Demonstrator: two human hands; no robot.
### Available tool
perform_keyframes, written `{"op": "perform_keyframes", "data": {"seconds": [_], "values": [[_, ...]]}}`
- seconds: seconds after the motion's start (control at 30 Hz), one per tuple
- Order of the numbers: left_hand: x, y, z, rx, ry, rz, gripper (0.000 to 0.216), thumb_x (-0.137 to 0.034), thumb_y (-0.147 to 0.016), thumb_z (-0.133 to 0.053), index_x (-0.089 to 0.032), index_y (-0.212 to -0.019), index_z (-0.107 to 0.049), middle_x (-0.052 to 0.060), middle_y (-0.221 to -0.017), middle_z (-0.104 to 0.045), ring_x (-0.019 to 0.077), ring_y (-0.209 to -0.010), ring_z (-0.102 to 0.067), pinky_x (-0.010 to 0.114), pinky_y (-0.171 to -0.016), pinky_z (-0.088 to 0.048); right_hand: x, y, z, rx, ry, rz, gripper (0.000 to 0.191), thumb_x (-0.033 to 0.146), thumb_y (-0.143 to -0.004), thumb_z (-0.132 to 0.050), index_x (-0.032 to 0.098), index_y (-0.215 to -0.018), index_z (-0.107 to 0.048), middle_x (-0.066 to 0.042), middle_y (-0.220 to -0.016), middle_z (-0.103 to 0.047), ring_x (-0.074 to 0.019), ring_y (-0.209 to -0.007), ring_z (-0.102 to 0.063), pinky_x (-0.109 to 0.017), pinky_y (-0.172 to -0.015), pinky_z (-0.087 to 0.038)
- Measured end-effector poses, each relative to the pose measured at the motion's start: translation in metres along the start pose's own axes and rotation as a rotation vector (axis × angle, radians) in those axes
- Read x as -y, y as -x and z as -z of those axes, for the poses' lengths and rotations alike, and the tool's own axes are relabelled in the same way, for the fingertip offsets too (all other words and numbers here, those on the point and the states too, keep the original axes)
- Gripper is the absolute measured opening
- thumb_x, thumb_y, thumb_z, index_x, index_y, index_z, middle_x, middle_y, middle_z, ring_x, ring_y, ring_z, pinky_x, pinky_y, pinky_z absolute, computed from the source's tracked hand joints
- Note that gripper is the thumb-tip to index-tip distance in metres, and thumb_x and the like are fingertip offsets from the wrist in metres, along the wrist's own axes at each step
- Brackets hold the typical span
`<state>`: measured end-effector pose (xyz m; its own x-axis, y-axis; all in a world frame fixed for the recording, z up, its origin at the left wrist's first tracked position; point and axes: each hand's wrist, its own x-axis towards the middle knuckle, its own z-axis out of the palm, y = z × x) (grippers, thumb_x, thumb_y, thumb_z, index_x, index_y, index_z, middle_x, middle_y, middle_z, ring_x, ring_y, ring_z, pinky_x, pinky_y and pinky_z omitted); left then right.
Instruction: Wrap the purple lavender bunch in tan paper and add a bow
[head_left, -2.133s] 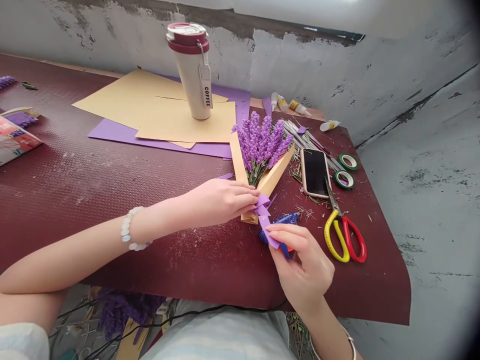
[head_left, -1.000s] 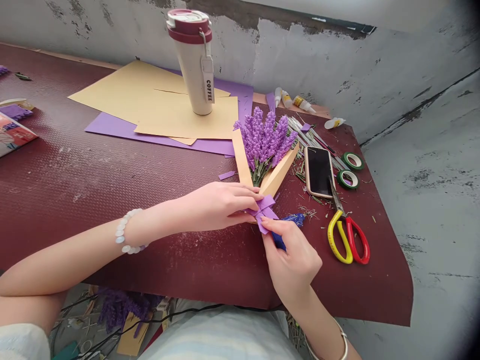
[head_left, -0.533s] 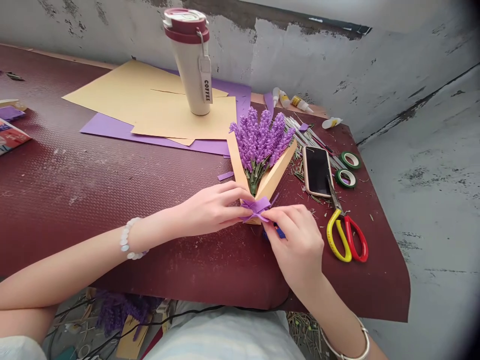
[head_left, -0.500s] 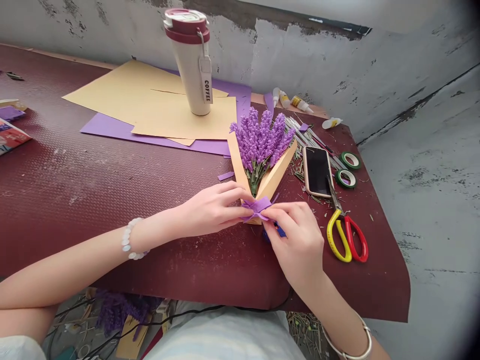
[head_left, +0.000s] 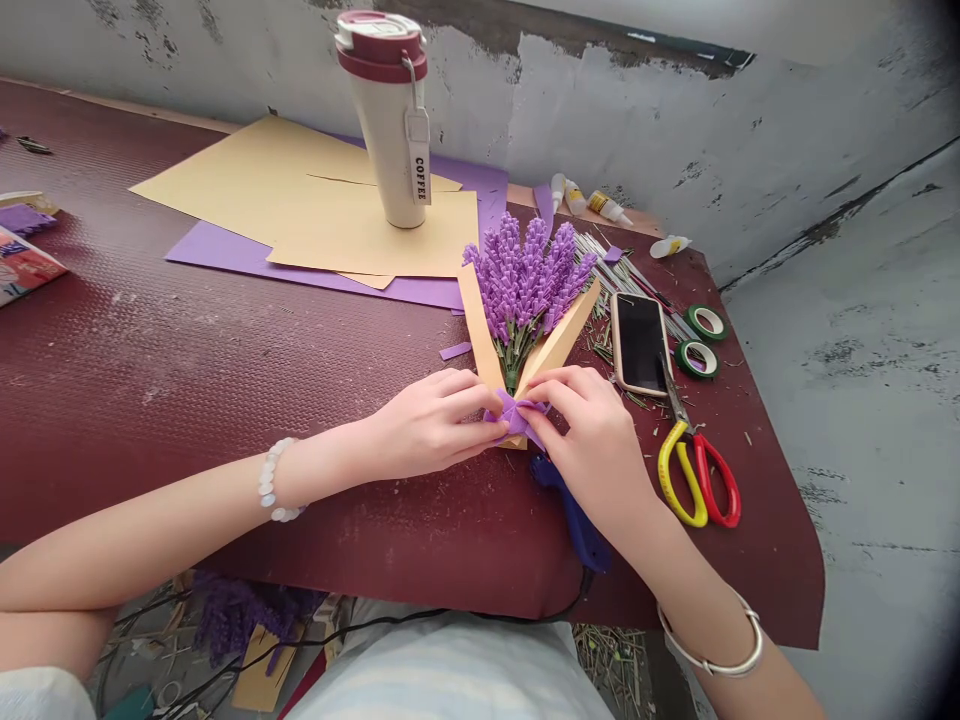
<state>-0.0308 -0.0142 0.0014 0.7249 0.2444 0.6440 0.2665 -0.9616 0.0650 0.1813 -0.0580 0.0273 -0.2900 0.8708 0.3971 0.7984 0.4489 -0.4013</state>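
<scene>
A small bouquet of purple paper lavender [head_left: 527,278] lies on the dark red table [head_left: 187,370], wrapped in a tan paper cone [head_left: 559,340]. A purple paper bow [head_left: 517,412] sits at the cone's narrow end. My left hand [head_left: 427,425] pinches the bow's left side, fingers closed on it. My right hand [head_left: 592,440] pinches its right side, fingers bent over the cone's tip. A blue glue gun [head_left: 574,515] lies under my right wrist.
A white and maroon coffee tumbler [head_left: 391,120] stands on tan [head_left: 315,215] and purple paper sheets behind. Right of the bouquet lie a phone [head_left: 640,343], yellow-red scissors [head_left: 697,475], two green tape rolls [head_left: 701,340], wire stems and glue tubes [head_left: 581,203]. A grey wall borders the table.
My right hand has let go of the bow's hanging tail near the table edge and moved up onto the bow at the cone's tip. The glue gun now shows below my wrist.
</scene>
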Motion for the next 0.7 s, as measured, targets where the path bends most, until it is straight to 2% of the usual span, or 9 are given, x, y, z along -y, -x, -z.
{"op": "perform_keyframes", "data": {"seconds": [0.27,0.37,0.53,0.7], "values": [[-0.001,-0.001,-0.002,0.052,0.153,0.201,0.017,-0.022,-0.099,-0.054,-0.020,-0.102,-0.070,0.007,-0.096,-0.073,0.0163,-0.085,-0.064,0.028,-0.077,-0.056,-0.002,0.003,0.004,0.022,-0.105,-0.064,0.004,0.017,-0.090,-0.066,0.022,-0.090,-0.065,-0.005,-0.095,-0.070,-0.0239,-0.094,-0.065,-0.039,-0.083,-0.051],[-0.001,-0.002,-0.003,0.047,0.200,0.245,0.017,-0.022,-0.099,-0.054,-0.018,-0.097,-0.071,0.007,-0.093,-0.072,0.0162,-0.084,-0.064,0.027,-0.076,-0.055,-0.002,0.006,0.005,0.026,-0.180,-0.092,0.012,0.020,-0.086,-0.073,0.021,-0.095,-0.065,-0.006,-0.100,-0.069,-0.0240,-0.099,-0.064,-0.039,-0.088,-0.052],[-0.001,-0.004,-0.004,0.048,0.240,0.277,0.015,-0.023,-0.098,-0.056,-0.018,-0.096,-0.071,0.007,-0.094,-0.072,0.0164,-0.083,-0.064,0.028,-0.077,-0.054,-0.002,0.009,0.008,0.045,-0.296,-0.147,0.011,0.016,-0.084,-0.075,0.022,-0.085,-0.066,-0.005,-0.105,-0.068,-0.0218,-0.102,-0.066,-0.038,-0.089,-0.052],[-0.002,-0.006,-0.004,0.034,0.313,0.346,0.013,-0.022,-0.097,-0.058,-0.018,-0.093,-0.070,0.006,-0.092,-0.070,0.0160,-0.084,-0.063,0.027,-0.077,-0.053,-0.003,0.014,0.008,-0.006,-0.263,-0.014,0.014,0.014,-0.086,-0.072,0.023,-0.080,-0.063,-0.006,-0.105,-0.068,-0.0208,-0.099,-0.067,-0.036,-0.083,-0.055]]}}
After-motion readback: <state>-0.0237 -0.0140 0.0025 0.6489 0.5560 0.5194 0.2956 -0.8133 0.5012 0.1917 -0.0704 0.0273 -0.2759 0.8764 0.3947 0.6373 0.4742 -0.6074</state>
